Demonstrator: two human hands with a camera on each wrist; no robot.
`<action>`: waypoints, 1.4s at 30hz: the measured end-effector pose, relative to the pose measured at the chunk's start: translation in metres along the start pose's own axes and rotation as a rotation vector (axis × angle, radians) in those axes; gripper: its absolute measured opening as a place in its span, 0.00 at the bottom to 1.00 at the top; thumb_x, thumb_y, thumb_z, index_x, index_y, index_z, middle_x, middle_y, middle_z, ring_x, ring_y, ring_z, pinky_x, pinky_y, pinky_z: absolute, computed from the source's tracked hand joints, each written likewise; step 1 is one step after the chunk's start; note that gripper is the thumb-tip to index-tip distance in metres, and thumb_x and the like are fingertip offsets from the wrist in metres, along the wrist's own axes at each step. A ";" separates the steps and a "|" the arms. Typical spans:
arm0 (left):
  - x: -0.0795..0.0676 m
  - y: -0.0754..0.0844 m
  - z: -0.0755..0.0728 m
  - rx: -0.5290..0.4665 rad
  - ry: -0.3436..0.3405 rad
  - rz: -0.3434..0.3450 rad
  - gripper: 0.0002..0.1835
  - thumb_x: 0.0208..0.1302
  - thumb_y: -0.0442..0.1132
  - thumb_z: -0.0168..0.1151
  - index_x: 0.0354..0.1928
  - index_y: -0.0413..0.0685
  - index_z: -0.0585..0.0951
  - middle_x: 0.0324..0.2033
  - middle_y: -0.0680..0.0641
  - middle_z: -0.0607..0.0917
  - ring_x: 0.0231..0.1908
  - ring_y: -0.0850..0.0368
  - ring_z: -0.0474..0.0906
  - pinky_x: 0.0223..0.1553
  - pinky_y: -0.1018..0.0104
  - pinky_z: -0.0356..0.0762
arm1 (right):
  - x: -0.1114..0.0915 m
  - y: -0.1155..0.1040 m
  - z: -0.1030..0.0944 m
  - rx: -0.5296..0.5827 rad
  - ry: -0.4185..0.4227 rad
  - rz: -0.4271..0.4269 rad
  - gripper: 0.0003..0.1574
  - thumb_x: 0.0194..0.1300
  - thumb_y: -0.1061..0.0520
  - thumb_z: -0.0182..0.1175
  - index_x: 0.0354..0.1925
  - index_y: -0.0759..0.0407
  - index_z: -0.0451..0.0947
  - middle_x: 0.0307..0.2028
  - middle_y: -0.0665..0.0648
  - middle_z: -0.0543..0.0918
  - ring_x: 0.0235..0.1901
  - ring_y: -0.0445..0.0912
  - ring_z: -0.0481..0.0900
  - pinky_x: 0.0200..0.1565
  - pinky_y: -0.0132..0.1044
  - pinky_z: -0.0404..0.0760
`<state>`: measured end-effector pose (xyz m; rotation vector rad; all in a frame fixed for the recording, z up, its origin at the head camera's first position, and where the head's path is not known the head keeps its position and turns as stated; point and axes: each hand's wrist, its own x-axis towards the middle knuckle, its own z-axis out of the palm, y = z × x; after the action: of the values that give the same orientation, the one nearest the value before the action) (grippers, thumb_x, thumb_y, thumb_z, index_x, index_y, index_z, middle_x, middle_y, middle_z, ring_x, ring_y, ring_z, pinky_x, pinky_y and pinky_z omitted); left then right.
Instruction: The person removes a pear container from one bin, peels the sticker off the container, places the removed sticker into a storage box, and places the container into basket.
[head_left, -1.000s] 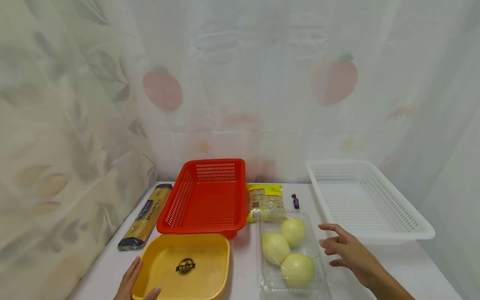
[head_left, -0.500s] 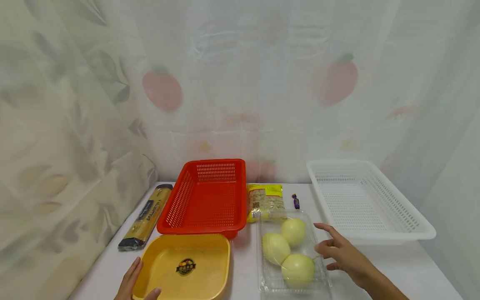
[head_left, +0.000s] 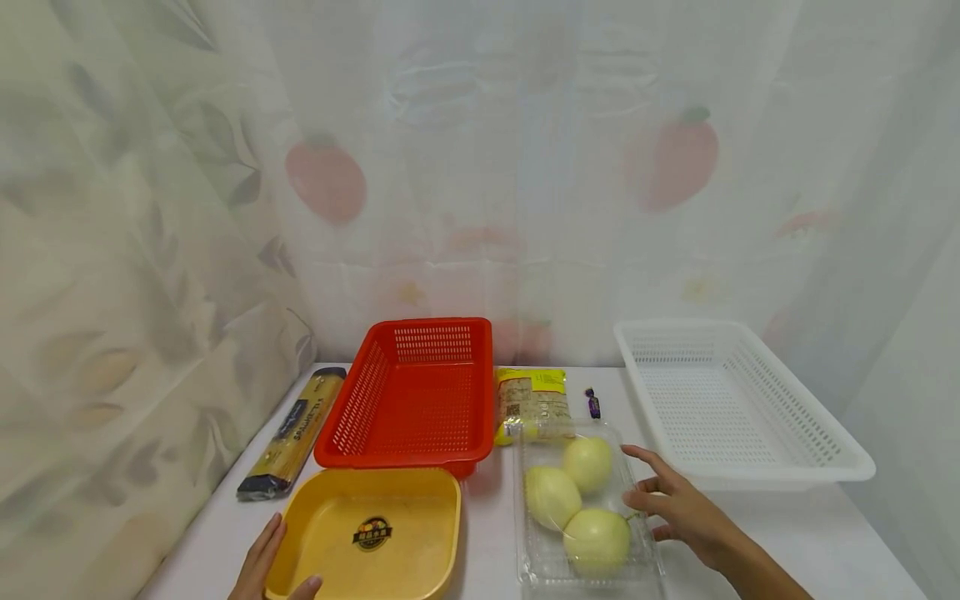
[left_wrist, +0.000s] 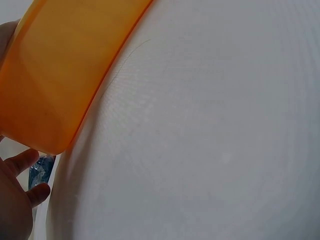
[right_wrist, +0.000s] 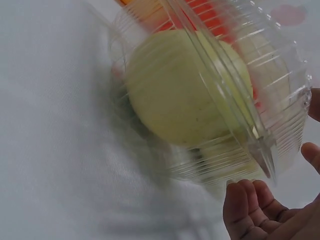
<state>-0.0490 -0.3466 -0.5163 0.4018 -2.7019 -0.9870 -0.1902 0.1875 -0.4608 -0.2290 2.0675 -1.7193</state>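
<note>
In the head view, my left hand [head_left: 261,562] lies at the near left corner of a yellow plastic tray [head_left: 405,575]. Its fingers lie along the tray's left side, with the thumb by the near edge. A clear plastic clamshell box [head_left: 536,554] with three round, pale yellow-green fruits [head_left: 596,542] stands right of the tray. My right hand [head_left: 686,512] is at that box's right side, fingers bent and spread towards it. In the right wrist view, the fingertips [right_wrist: 236,197] are close to the box's edge; whether they touch it is unclear.
A red plastic basket [head_left: 442,400] sits behind the tray, with a spaghetti pack [head_left: 296,433] to its left. Behind the box lie a yellow-topped bag [head_left: 532,392] and a small purple-wrapped candy [head_left: 592,404]. A white basket [head_left: 720,417] stands at right, before curtains [head_left: 525,208].
My right hand has moved left, closer to the clamshell box, its fingers reaching its right side. The left hand and the tray stay where they were.
</note>
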 end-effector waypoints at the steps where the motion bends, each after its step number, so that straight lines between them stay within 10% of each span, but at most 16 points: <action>1: 0.000 0.000 0.001 0.005 0.014 0.013 0.58 0.52 0.64 0.69 0.75 0.43 0.51 0.74 0.47 0.50 0.65 0.37 0.56 0.48 0.91 0.39 | 0.001 0.000 0.000 -0.004 0.001 0.001 0.47 0.67 0.50 0.61 0.75 0.46 0.48 0.45 0.64 0.66 0.46 0.56 0.70 0.34 0.46 0.76; 26: 0.006 0.002 0.000 0.020 0.054 0.056 0.55 0.53 0.62 0.69 0.75 0.44 0.52 0.73 0.46 0.53 0.64 0.36 0.59 0.44 0.94 0.39 | 0.020 0.004 -0.002 0.020 -0.030 -0.005 0.49 0.63 0.55 0.64 0.74 0.38 0.50 0.30 0.55 0.66 0.29 0.45 0.62 0.22 0.33 0.66; 30: 0.012 0.000 -0.004 0.018 -0.030 -0.018 0.60 0.51 0.65 0.68 0.75 0.41 0.49 0.73 0.40 0.50 0.65 0.33 0.55 0.66 0.65 0.51 | 0.022 0.003 -0.002 0.019 -0.026 -0.008 0.49 0.63 0.55 0.65 0.74 0.39 0.50 0.29 0.55 0.66 0.29 0.45 0.62 0.22 0.33 0.68; 33: 0.018 -0.002 -0.010 -0.003 -0.106 -0.088 0.63 0.49 0.67 0.68 0.75 0.39 0.46 0.73 0.35 0.48 0.67 0.30 0.50 0.60 0.32 0.53 | 0.022 0.003 -0.001 0.018 -0.024 -0.008 0.49 0.63 0.56 0.65 0.74 0.39 0.51 0.30 0.55 0.67 0.29 0.45 0.62 0.22 0.34 0.69; 42: 0.021 0.004 -0.027 -0.079 -0.120 -0.141 0.61 0.54 0.64 0.67 0.76 0.41 0.43 0.72 0.32 0.46 0.66 0.30 0.48 0.55 0.26 0.54 | 0.020 0.008 0.001 0.026 -0.019 0.010 0.50 0.61 0.57 0.65 0.74 0.39 0.51 0.31 0.56 0.68 0.29 0.45 0.62 0.21 0.33 0.69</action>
<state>-0.0615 -0.3664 -0.4911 0.5406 -2.7607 -1.1885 -0.2063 0.1809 -0.4731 -0.2257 2.0281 -1.7303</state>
